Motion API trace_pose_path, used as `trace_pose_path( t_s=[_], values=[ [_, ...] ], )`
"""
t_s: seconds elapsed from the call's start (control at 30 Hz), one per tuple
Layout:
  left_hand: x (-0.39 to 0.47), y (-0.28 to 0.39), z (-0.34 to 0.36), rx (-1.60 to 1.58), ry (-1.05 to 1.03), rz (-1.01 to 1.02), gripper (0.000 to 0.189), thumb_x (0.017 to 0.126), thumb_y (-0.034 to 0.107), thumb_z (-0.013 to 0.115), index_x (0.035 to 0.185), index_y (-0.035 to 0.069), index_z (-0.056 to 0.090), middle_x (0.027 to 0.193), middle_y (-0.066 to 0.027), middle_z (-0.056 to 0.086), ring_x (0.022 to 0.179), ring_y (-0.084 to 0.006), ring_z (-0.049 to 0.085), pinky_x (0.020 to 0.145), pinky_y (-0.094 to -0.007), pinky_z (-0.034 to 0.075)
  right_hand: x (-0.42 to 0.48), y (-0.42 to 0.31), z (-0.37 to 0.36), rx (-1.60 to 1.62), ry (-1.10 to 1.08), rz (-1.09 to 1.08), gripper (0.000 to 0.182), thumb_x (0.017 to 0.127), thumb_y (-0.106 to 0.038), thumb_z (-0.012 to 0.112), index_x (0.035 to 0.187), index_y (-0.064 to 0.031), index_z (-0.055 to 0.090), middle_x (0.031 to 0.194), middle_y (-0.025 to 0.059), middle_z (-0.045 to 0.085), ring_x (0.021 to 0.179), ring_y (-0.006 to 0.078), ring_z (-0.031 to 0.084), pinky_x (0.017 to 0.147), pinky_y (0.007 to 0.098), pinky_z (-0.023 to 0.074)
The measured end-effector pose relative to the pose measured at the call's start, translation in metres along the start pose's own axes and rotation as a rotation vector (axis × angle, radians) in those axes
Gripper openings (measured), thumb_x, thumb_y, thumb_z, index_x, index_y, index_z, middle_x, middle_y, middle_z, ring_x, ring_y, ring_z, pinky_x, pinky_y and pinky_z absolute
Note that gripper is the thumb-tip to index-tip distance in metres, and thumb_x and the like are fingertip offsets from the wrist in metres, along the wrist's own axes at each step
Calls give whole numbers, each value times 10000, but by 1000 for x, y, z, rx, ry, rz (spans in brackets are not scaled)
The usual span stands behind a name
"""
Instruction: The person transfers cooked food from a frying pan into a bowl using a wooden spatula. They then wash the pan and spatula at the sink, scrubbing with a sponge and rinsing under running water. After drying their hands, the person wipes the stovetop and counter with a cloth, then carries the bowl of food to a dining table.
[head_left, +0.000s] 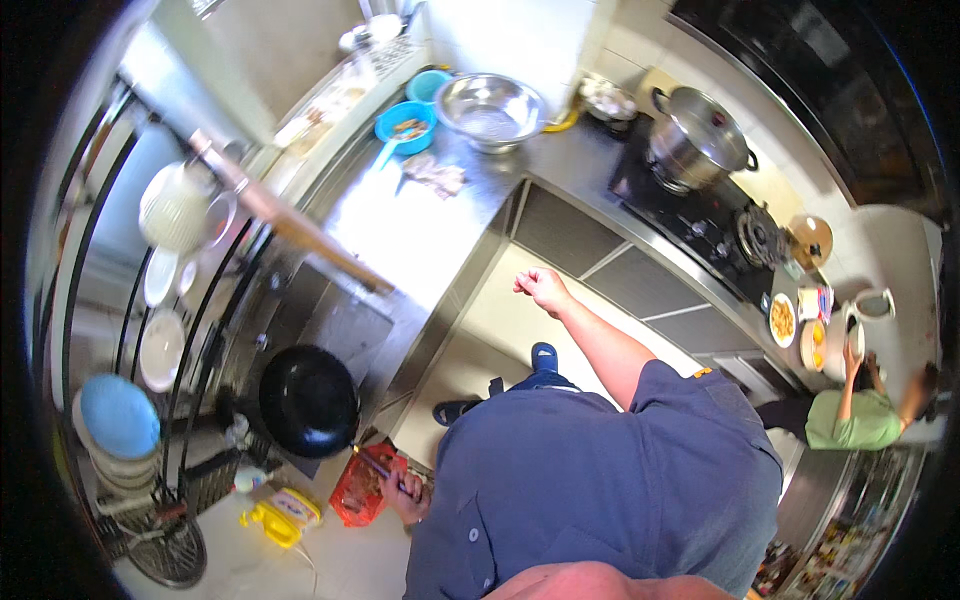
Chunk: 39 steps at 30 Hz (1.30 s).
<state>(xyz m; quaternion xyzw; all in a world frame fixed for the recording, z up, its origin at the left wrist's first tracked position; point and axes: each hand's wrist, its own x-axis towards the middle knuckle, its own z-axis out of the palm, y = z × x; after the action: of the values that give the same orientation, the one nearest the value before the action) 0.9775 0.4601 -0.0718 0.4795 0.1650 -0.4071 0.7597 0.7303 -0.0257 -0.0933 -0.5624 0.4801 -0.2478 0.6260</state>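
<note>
My left hand is wrapped around the handle of a black wok at the lower left. The wok's dark, shiny inside faces the camera, and it is beside the sink area of the steel counter. In front of my body, my right hand hangs over the floor in a loose fist, with nothing visible in it. A red plastic bag lies just under the wok's handle. Near it is a yellow plastic jug.
A dish rack with bowls stands left. On the counter are a steel basin and a blue bowl. A steel pot sits on the gas stove. Another person in green works at the far right, near plates of food.
</note>
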Motion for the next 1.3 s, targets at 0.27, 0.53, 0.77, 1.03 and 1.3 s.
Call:
trace_pose_path(
  t_s=[0.27,0.53,0.77,1.03,1.3],
  values=[
    [-91,4,66,599,-64,-125,447,863,129,532,1292,70,421,655,-19,438,409,-97,351,372,-227,285,-46,84,-200,183,212,296,319,912,-358,660,1007,-78,537,910,46,624,800,147,620,702,278,484],
    [-72,-32,176,916,-391,-384,655,742,107,631,1339,-39,405,733,-59,552,580,-122,499,535,-257,399,-186,279,-335,81,268,799,327,891,-295,669,1068,-63,520,881,70,600,674,167,601,539,294,488],
    [-34,-106,346,1155,-953,-638,586,763,54,605,1325,8,446,604,-40,510,421,-114,457,402,-240,344,-348,305,-302,288,701,937,229,862,-197,652,1011,-71,532,814,71,598,629,188,617,499,323,501],
    [-105,-276,532,1034,-1327,-1115,469,892,44,481,1352,-2,403,547,-21,427,369,-97,359,340,-242,262,-553,428,-229,-739,318,677,232,896,-227,639,853,-2,610,637,118,590,528,250,630,406,370,466],
    [-197,-454,677,1063,-1319,-1182,439,900,47,493,1334,30,435,662,14,420,430,-40,349,332,-189,253,-579,416,-201,-220,660,860,188,845,-191,656,915,-17,649,688,105,627,636,261,641,520,363,503]
  ],
)
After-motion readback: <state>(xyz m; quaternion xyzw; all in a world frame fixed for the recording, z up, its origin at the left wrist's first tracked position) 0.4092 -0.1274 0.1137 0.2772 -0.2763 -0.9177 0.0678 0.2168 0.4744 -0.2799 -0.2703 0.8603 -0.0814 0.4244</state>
